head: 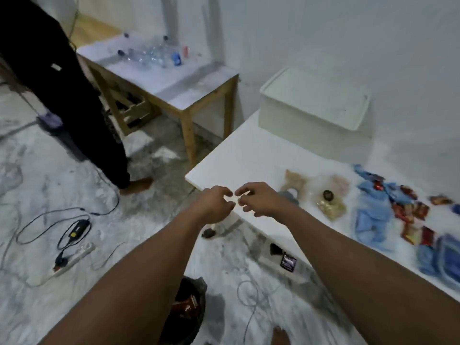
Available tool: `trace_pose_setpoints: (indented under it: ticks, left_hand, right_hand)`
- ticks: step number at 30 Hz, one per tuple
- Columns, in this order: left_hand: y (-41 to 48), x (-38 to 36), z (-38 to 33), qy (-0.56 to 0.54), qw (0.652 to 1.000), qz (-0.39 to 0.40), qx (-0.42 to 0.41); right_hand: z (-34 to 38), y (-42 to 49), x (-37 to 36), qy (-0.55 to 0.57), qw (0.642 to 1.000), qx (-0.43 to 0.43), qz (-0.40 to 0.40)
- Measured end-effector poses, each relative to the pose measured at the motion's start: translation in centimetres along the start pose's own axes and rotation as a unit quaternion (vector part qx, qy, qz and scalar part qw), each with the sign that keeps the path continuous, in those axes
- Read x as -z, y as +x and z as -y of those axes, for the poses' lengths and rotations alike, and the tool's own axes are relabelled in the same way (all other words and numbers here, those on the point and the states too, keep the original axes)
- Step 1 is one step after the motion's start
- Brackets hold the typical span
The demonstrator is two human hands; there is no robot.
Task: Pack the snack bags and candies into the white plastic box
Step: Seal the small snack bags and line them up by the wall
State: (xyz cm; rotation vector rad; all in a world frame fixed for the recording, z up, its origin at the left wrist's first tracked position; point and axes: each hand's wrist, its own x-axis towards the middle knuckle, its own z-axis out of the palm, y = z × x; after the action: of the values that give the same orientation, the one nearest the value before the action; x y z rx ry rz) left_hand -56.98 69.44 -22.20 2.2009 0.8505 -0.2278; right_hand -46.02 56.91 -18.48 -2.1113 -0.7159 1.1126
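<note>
Now my left hand (215, 201) and right hand (258, 199) hover empty, fingers loosely curled, fingertips nearly meeting over the bench (249, 158) corner. Snack bags (331, 197) and candies (410, 215) lie rightward, nearer my right; the lidded white plastic box (313, 108) sits beyond.

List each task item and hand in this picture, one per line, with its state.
white plastic box: lid on, closed
blue snack bags: loose on table, unpacked
red candies: scattered, unpacked
clear snack bags: on table, unpacked
left hand: empty, fingers curled
right hand: empty, fingers curled
</note>
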Motion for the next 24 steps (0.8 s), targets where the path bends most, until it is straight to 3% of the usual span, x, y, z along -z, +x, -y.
trace_pose_setpoints:
  ticks: [6,10,15,24]
  left_hand:
    - [2.5,-2.8,-14.3,0.022,0.995,0.011,-0.099]
    - [4.2,-6.5,-20.5,0.004,0.994,0.027,-0.105]
    - [6.2,-10.2,-22.5,0.023,0.994,0.055,-0.091]
    - [15.5,-12.5,-20.7,0.1,0.992,0.076,-0.033]
  right_hand:
    - [-6.0,-4.5,13.7,0.03,0.993,-0.005,-0.115]
    - [-12.1,-5.8,20.3,0.025,0.987,-0.046,-0.154]
    - [-18.0,-5.4,23.8,0.036,0.978,-0.076,-0.191]
    - [-20.5,3.9,22.4,0.031,0.98,-0.093,-0.175]
